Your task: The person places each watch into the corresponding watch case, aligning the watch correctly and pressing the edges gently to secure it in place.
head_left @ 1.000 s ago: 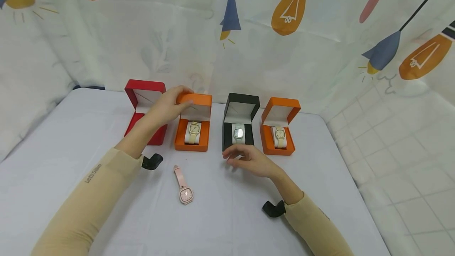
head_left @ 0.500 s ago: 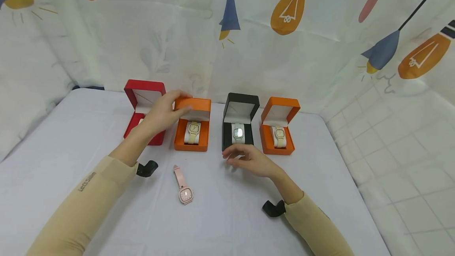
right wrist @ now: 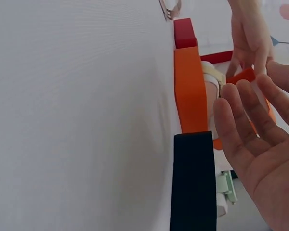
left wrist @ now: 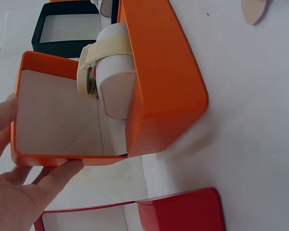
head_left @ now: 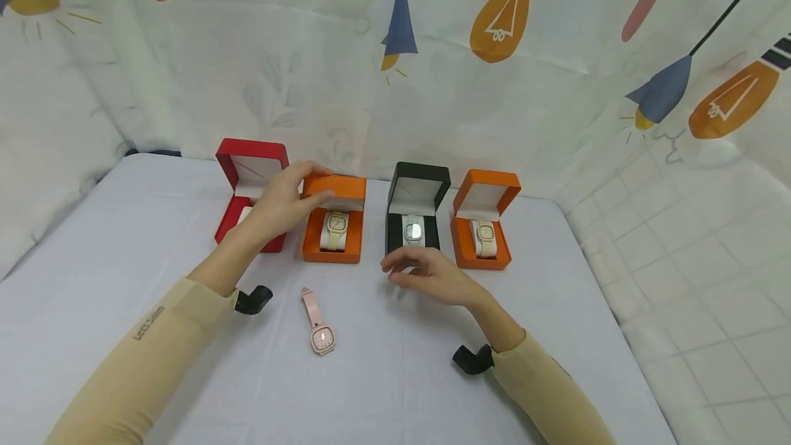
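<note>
My left hand (head_left: pixel 281 204) grips the raised lid (left wrist: pixel 58 113) of the left orange watch box (head_left: pixel 331 255), thumb at one edge and fingers round behind it. Inside that box a cream-strapped watch (head_left: pixel 336 225) is wrapped on a white cushion (left wrist: pixel 118 86). The lid leans forward over it, part open. My right hand (head_left: pixel 432 277) hovers in front of the dark green watch box (head_left: pixel 395 232), fingers loosely bent and holding nothing. That box stands open with a pale green watch (head_left: pixel 413 231) in it.
At the left an open red box (head_left: pixel 250 150) is partly covered by my left hand. A second orange box (head_left: pixel 485 263) stands open at the right with a cream watch (head_left: pixel 486 233). A pink watch (head_left: pixel 323 338) lies on the white tablecloth (head_left: pixel 346 404) in front.
The left orange box's lid has tipped forward and down with my left hand, which has shifted slightly left. My right hand has moved only slightly.
</note>
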Action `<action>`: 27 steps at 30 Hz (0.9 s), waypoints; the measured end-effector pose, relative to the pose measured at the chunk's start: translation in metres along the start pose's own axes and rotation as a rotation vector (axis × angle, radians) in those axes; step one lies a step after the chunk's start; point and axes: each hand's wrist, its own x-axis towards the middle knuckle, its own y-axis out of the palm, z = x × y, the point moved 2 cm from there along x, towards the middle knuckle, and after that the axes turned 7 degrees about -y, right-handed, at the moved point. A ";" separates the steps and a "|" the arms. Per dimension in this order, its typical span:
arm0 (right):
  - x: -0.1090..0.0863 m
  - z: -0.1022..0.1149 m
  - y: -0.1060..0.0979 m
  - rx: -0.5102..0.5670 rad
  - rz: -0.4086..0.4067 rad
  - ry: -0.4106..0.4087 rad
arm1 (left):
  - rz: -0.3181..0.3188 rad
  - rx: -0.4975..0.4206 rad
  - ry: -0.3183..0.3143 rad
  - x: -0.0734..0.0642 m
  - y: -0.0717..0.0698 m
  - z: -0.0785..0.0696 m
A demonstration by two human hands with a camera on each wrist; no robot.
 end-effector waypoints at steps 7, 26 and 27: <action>0.007 0.001 -0.001 -0.019 -0.019 0.009 | -0.004 -0.020 0.014 -0.004 0.002 0.001; 0.025 0.009 -0.005 0.012 -0.058 -0.033 | -0.004 -0.053 -0.004 -0.009 0.004 0.004; 0.025 0.010 -0.005 0.007 -0.062 -0.027 | -0.003 -0.052 -0.007 -0.010 0.004 0.003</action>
